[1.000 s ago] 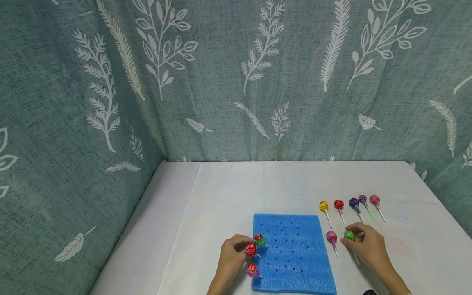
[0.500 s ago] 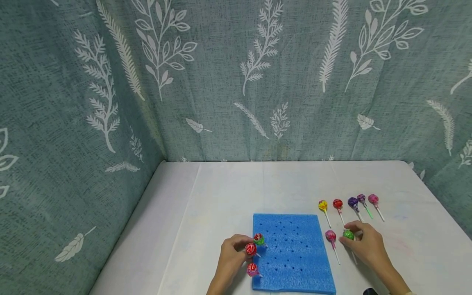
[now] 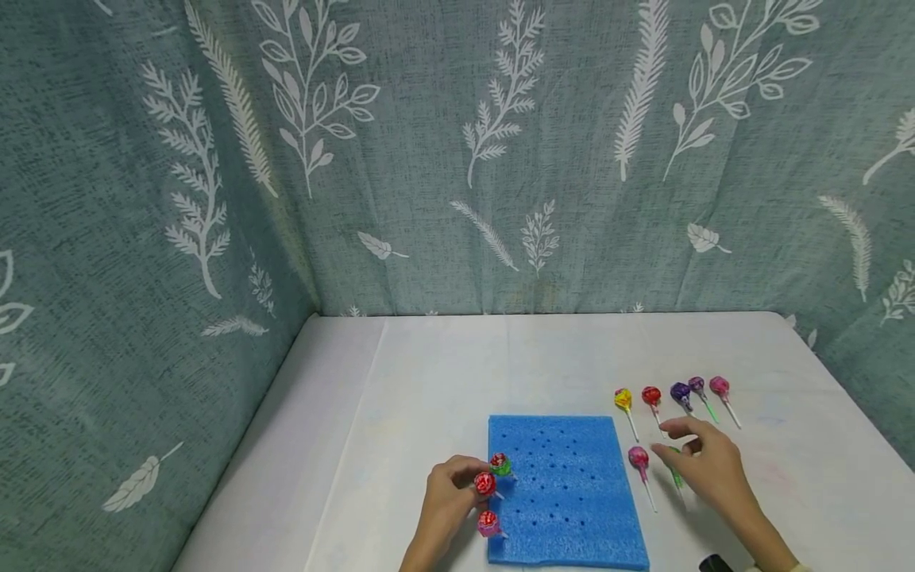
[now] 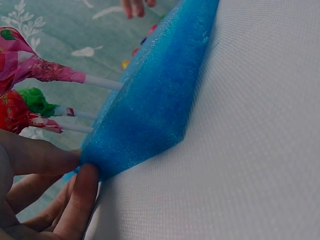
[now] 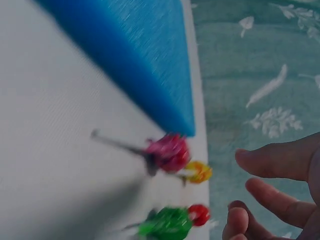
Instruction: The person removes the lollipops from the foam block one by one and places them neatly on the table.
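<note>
My left hand (image 3: 449, 494) pinches the left edge of the blue foam board (image 3: 565, 496), thumb and finger meeting at its side in the left wrist view. Three lollipops stand in holes along that edge: a red-and-green one (image 3: 499, 464), a red one (image 3: 484, 483) and a red-and-pink one (image 3: 488, 523). Over a green lollipop (image 5: 167, 223) on the table hovers my right hand (image 3: 704, 463), thumb and index finger spread apart with nothing between them. In the head view the hand hides most of that lollipop. Left of it lies a pink lollipop (image 3: 638, 458).
Behind the right hand, more lollipops lie on the white table (image 3: 415, 373): yellow (image 3: 623, 400), red (image 3: 651, 396), dark purple (image 3: 681, 392), purple (image 3: 696, 385) and pink (image 3: 720, 387). A black object (image 3: 714, 563) shows at the bottom edge. A leaf-patterned curtain (image 3: 429, 159) hangs behind.
My right thumb and finger have parted from the green lollipop's head, and the hand has risen slightly away from it. The left hand keeps its hold on the foam board.
</note>
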Motion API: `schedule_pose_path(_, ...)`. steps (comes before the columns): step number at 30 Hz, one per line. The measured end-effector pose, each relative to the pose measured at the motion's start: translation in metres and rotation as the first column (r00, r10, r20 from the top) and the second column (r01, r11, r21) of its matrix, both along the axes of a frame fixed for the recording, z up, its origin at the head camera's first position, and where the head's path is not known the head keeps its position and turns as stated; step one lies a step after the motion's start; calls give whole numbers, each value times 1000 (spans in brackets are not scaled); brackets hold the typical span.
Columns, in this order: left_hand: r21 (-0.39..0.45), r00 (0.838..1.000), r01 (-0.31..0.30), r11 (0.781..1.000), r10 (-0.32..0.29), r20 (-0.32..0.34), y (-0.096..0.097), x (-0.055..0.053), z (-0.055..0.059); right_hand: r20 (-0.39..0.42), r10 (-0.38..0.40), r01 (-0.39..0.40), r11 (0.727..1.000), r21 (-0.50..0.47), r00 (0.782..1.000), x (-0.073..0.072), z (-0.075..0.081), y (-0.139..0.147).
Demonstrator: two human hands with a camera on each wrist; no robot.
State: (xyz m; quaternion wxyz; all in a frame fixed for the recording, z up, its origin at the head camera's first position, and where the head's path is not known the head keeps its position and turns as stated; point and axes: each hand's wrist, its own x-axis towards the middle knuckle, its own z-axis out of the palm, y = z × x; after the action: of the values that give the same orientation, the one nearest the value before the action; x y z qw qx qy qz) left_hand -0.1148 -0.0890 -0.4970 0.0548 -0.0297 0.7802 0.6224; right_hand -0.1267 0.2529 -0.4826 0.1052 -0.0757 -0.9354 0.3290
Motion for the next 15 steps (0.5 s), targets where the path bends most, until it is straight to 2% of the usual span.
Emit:
schedule_pose_path(5, 29, 1000, 0, 1000, -1, 21, 0, -1, 0, -25, 53, -55, 996, -64, 998, 3, 19, -14)
schedule_pose_path(6, 33, 1000, 2, 999, -2, 25, 1, -1, -1, -6, 66, -66, 993, -98, 998, 7, 30, -21)
schedule_pose_path(7, 33, 1000, 3, 999, -4, 25, 0, -3, -6, 1, 81, -80, 988, -128, 997, 11, 43, -28)
schedule_pose_path(15, 37, 1000, 10, 999, -10, 21, -1, -5, -9, -52, 172, -179, 950, -257, 984, 14, 52, -48)
